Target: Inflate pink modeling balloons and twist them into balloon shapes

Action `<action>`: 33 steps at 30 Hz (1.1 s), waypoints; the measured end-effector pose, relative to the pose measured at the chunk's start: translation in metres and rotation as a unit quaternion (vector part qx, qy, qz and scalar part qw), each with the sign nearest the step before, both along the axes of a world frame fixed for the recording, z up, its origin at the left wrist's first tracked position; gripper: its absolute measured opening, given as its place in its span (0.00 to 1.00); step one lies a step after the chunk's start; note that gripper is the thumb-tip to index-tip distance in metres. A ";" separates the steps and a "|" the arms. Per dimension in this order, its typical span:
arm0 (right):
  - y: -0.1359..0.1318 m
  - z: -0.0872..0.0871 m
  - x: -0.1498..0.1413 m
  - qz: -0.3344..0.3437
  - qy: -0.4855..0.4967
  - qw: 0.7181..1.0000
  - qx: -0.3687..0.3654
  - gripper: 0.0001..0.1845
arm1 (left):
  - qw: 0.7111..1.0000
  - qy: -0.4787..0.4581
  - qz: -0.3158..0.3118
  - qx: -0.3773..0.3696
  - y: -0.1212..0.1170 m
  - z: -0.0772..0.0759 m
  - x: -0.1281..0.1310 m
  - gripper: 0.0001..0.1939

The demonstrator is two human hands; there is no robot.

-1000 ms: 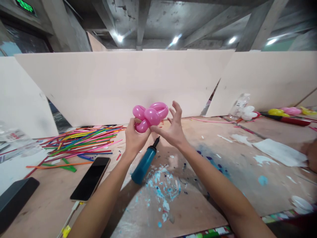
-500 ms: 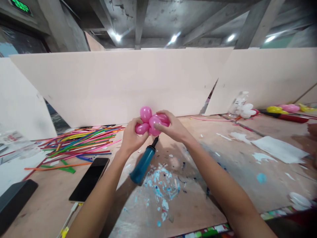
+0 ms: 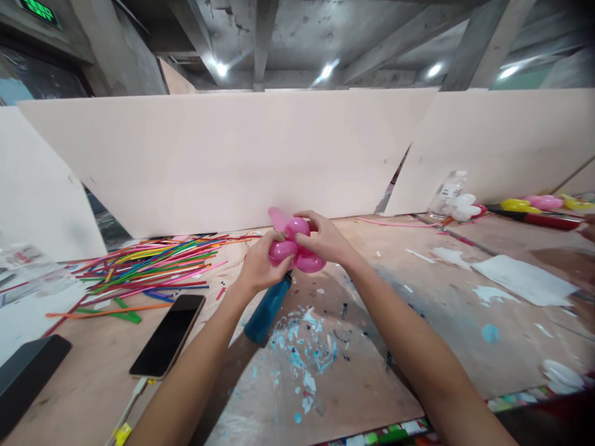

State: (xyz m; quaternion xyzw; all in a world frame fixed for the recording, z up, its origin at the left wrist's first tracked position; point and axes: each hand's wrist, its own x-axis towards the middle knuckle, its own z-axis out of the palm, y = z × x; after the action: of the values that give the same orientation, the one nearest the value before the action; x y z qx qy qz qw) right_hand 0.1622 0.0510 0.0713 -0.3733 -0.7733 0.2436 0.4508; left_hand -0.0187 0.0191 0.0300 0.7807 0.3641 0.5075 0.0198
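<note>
A pink twisted balloon (image 3: 310, 262) with several round bubbles is held in front of me, above the table. My left hand (image 3: 264, 259) grips its left bubble between thumb and fingers. From the other side, my right hand (image 3: 325, 238) is closed around the upper and right bubbles, its fingers partly hidden behind them. One blurred, paler pink part sticks up at the upper left of the balloon. Below the hands a teal balloon pump (image 3: 267, 313) lies on the table, its nozzle end covered by the balloon and left hand.
Many uninflated long balloons (image 3: 158, 266) lie heaped at the left, near a phone (image 3: 168, 336) on a cable and a black box (image 3: 30, 384). At right are a plastic bottle (image 3: 450, 189), a white balloon flower (image 3: 463, 207), white paper (image 3: 525, 280) and part of another person's hand (image 3: 589, 229).
The pink balloon has been turned in my hands, and its upright bubble has given way to a blurred part leaning up-left. My left hand has moved slightly right, now covering the pump's nozzle.
</note>
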 end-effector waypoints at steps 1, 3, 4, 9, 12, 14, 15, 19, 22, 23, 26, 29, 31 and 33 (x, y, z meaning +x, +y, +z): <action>0.001 -0.001 -0.001 0.006 0.007 1.000 -0.002 0.25 | 0.999 -0.035 0.009 -0.012 0.001 -0.001 0.000 0.15; 0.003 -0.004 -0.003 0.015 0.016 1.000 0.002 0.25 | 0.995 -0.094 0.022 -0.025 0.004 -0.003 0.000 0.15; 0.003 -0.006 -0.005 0.018 0.017 1.000 0.007 0.25 | 0.992 -0.117 0.027 -0.029 0.005 -0.004 -0.001 0.14; 0.003 -0.013 -0.014 0.025 0.018 1.000 0.005 0.25 | 0.979 -0.188 0.073 -0.027 0.009 -0.006 0.000 0.14; 0.003 -0.014 -0.017 0.035 0.034 0.998 -0.024 0.25 | 0.972 -0.216 0.090 -0.033 0.011 -0.006 0.001 0.14; 0.003 -0.013 -0.017 0.045 0.053 0.997 -0.046 0.24 | 0.967 -0.234 0.093 -0.037 0.012 -0.006 0.000 0.14; 0.003 -0.012 -0.017 0.049 0.063 0.995 -0.056 0.24 | 0.965 -0.244 0.096 -0.035 0.013 -0.006 0.000 0.13; 0.003 -0.011 -0.018 0.059 0.098 0.989 -0.097 0.23 | 0.953 -0.279 0.114 -0.038 0.015 -0.005 -0.003 0.13; 0.002 -0.011 -0.018 0.066 0.108 0.986 -0.107 0.23 | 0.946 -0.300 0.104 -0.064 0.017 -0.004 -0.004 0.13; 0.002 -0.011 -0.018 0.068 0.107 0.986 -0.107 0.23 | 0.944 -0.306 0.096 -0.075 0.017 -0.003 -0.004 0.14; 0.002 -0.010 -0.016 0.077 0.101 0.986 -0.106 0.22 | 0.935 -0.328 0.072 -0.117 0.020 -0.002 -0.006 0.15; 0.001 -0.009 -0.015 0.092 0.097 0.986 -0.104 0.21 | 0.923 -0.351 0.055 -0.148 0.023 -0.003 -0.007 0.16; 0.001 -0.009 -0.015 0.100 0.102 0.983 -0.113 0.22 | 0.916 -0.366 0.044 -0.156 0.026 -0.005 -0.009 0.17; 0.001 -0.009 -0.015 0.106 0.109 0.981 -0.121 0.22 | 0.911 -0.378 0.036 -0.160 0.029 -0.008 -0.010 0.18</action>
State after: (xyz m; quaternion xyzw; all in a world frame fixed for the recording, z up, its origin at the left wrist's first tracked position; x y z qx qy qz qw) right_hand 0.1468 0.0516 0.0625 -0.3125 -0.7194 0.4207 0.4558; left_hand -0.0290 0.0477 0.0224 0.5032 0.4340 0.6998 0.2621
